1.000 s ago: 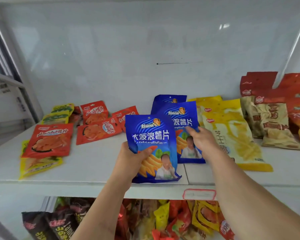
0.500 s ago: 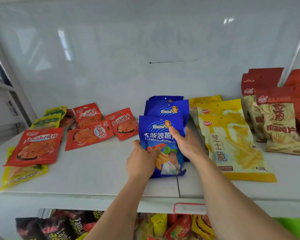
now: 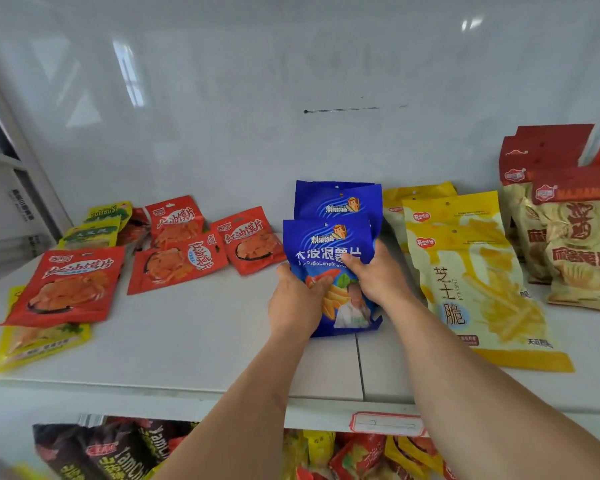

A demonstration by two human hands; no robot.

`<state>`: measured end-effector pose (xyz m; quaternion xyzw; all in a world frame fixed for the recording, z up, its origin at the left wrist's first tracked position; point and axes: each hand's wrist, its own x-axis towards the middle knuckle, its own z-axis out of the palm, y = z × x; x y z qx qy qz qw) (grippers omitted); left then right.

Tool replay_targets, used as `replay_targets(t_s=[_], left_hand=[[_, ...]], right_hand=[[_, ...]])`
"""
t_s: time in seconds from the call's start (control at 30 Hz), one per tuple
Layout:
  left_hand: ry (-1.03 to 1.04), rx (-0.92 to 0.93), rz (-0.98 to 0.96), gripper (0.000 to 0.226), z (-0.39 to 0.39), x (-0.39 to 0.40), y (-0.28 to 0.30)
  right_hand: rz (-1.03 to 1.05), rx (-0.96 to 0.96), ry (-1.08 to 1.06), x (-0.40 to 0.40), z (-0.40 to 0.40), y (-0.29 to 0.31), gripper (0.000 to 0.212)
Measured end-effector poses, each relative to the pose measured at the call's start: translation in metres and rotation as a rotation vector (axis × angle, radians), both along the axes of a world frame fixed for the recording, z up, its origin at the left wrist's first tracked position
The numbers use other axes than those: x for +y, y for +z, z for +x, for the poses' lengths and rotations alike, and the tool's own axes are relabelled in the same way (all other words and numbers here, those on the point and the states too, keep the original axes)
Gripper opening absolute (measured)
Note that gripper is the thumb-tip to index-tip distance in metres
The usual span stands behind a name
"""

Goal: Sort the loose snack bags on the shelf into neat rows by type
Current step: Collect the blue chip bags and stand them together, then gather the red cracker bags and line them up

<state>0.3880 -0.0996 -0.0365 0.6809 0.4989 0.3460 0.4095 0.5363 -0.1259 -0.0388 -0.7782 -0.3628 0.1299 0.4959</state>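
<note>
While both hands grip it, left hand [image 3: 297, 299] and right hand [image 3: 378, 271], the front blue bag [image 3: 329, 251] settles onto the blue row [image 3: 340, 200], left of the yellow bags [image 3: 465, 265]. Next, I'd say: square it, let go.

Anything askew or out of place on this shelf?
Yes. The red bags at left lie scattered at odd angles, not in a row. One red bag overlaps a yellow bag of another type. The blue bags and tall yellow bags sit tidy.
</note>
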Motion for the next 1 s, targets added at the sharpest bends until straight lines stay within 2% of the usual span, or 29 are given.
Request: replay_targets(t_s=[0.2, 0.43, 0.6, 0.77, 0.87, 1.0], left_hand=[[-0.009, -0.101, -0.062, 0.058, -0.009, 0.001, 0.005], [-0.024, -0.114, -0.065, 0.045, -0.030, 0.005, 0.007], [-0.039, -0.033, -0.063, 0.065, -0.055, 0.016, 0.006], [-0.063, 0.039, -0.018, 0.066, -0.085, 0.032, 0.009], [-0.074, 0.106, 0.031, 0.064, -0.110, 0.046, 0.011], [-0.072, 0.221, 0.134, 0.057, -0.148, 0.065, 0.012]], right_hand=[[0.018, 0.027, -0.081, 0.000, -0.009, 0.002, 0.062], [0.032, 0.021, -0.183, -0.003, -0.023, 0.003, 0.078], [-0.092, -0.139, -0.266, -0.006, -0.040, 0.015, 0.090], [-0.136, -0.339, -0.370, -0.004, -0.066, 0.034, 0.082], [-0.093, -0.436, -0.319, 0.009, -0.092, 0.048, 0.074], [-0.068, -0.460, -0.222, 0.036, -0.133, 0.055, 0.067]])
